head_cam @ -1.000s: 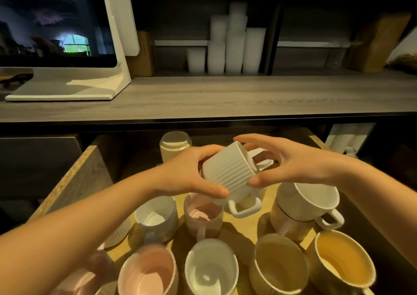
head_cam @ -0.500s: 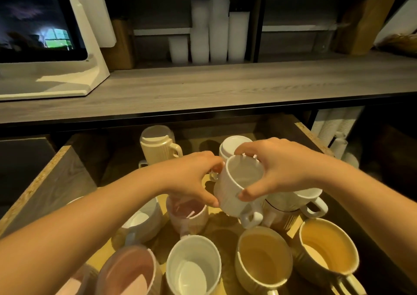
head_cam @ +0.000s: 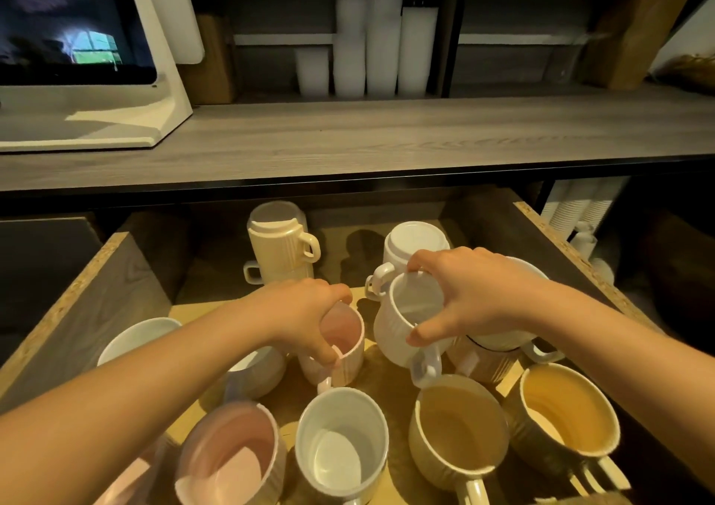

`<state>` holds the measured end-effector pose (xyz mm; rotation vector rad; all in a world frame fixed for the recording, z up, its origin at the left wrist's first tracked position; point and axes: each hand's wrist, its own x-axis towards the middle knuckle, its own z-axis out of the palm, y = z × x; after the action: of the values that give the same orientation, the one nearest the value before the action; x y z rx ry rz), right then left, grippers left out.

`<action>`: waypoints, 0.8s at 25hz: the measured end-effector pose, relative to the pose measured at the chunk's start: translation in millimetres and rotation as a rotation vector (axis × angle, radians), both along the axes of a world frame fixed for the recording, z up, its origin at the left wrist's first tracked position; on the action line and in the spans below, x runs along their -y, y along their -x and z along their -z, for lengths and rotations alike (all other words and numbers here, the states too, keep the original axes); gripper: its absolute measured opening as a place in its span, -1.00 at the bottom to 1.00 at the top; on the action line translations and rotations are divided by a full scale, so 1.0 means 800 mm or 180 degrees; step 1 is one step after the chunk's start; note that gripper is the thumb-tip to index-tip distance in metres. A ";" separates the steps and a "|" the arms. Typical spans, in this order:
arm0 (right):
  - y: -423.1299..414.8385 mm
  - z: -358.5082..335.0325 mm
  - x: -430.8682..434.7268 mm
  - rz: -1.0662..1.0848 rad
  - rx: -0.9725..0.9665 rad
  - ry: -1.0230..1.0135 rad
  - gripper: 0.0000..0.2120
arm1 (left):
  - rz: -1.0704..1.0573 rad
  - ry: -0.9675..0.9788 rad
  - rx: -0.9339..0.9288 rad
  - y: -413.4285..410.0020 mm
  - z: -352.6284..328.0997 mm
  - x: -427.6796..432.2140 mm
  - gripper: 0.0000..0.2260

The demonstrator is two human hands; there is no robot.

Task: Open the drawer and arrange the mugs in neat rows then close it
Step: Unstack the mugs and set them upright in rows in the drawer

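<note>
The wooden drawer stands open below the counter, holding several mugs. My right hand grips a white ribbed mug by its rim, upright in the drawer's middle, its handle toward me. My left hand pinches the rim of a pink mug just left of it. Along the front stand a pink mug, a white mug and two yellow mugs. At the back are stacked cream mugs turned upside down and an upturned white mug.
A grey wooden counter runs above the drawer, with a white screen stand at left and stacks of white cups on the shelf behind. Stacked mugs sit under my right wrist. A white mug lies under my left forearm.
The white ribbed mug went from tilted in the air between both hands down to upright in the drawer. My left hand let go of it and took the pink mug's rim.
</note>
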<state>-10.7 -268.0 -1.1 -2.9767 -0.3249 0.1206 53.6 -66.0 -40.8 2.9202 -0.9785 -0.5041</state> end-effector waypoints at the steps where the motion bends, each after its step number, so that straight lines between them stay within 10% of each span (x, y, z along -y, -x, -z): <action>1: 0.000 0.002 -0.001 0.0020 0.0036 0.0020 -0.26 | -0.0007 0.0018 0.0041 0.000 0.001 0.000 -0.30; 20: -0.004 0.032 -0.025 -0.0091 0.0457 0.0783 -0.39 | -0.0006 0.0194 0.0561 0.007 0.006 0.001 -0.34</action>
<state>-7.9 -248.2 -27.1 -3.2332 -0.3963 -0.0548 47.7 -66.6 -45.8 2.9500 -0.9888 -0.2151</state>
